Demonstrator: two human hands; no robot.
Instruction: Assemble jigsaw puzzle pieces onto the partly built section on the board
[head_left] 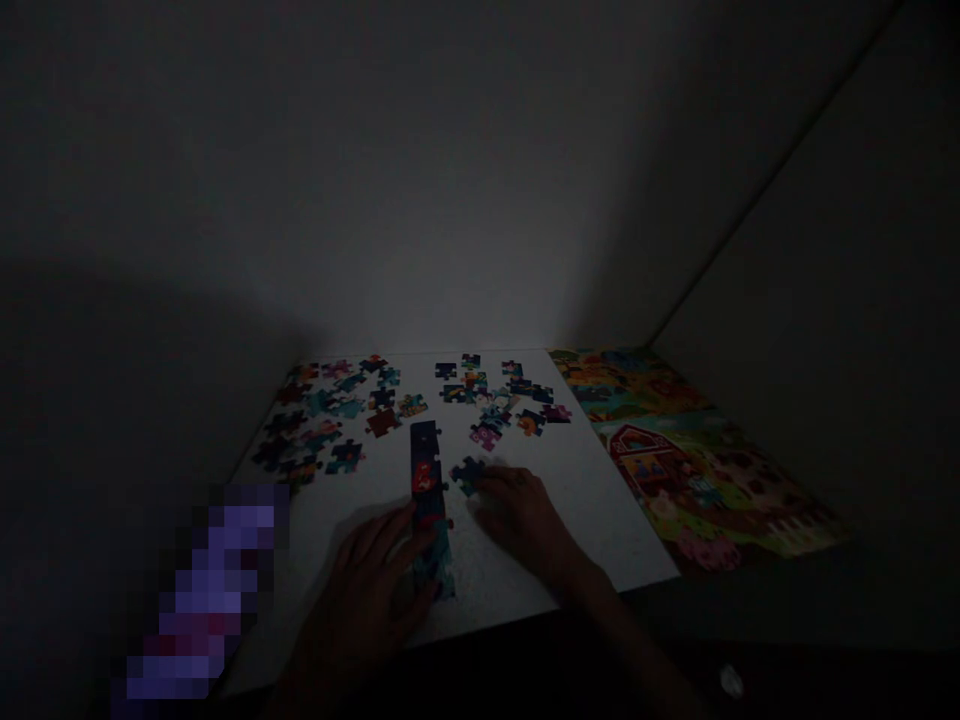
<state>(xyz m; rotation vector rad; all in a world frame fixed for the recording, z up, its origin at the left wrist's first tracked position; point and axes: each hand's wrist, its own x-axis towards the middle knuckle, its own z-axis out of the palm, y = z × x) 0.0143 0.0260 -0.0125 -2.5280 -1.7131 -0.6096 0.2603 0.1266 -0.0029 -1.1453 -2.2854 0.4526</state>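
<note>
One hand is on the strip, one hand has a piece.

The left hand (375, 570) lies flat with its fingers spread on the joined strip (426, 475) on the white desk (517, 540). The right hand (517, 510) pinches a dark piece (467, 474) at its fingertips, just right of the strip. Loose pieces (382, 422) lie farther back. Bright pictures (697, 480) lie on the right.

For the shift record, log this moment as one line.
left hand: on joined puzzle strip | right hand: fingers on dark loose piece | piece: beside strip, apart | light: dim
</note>
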